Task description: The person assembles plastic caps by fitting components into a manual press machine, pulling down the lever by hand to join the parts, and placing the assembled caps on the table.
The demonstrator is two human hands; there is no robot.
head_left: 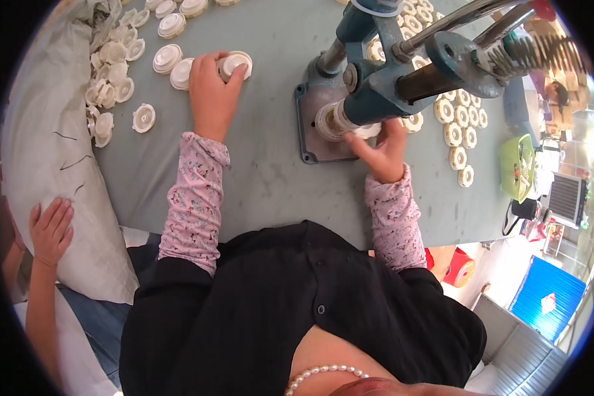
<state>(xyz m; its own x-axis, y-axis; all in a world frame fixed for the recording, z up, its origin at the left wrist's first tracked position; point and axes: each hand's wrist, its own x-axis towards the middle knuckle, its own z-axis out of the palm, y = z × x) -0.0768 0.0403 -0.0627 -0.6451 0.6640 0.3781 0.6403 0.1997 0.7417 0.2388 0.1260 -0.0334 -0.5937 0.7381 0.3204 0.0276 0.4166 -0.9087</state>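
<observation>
My left hand (214, 92) closes its thumb and fingers round a round white plastic cap (236, 65) on the table. Just left of that hand are two more white caps, one (181, 74) close against the fingers. A blue-green hand press (376, 86) stands on the table to the right, with a ringed white plastic piece (329, 123) on its base plate under the ram. At the right side of the ram, my right hand (384, 150) pinches a white round part (369, 130), partly hidden by thumb and ram.
Loose white plastic rings (115, 72) lie heaped at the left by a grey sack (59, 145). Another person's hand (51, 231) rests on the sack. Several cream rings (462, 119) lie in rows right of the press. A green basket (518, 168) sits at the right edge.
</observation>
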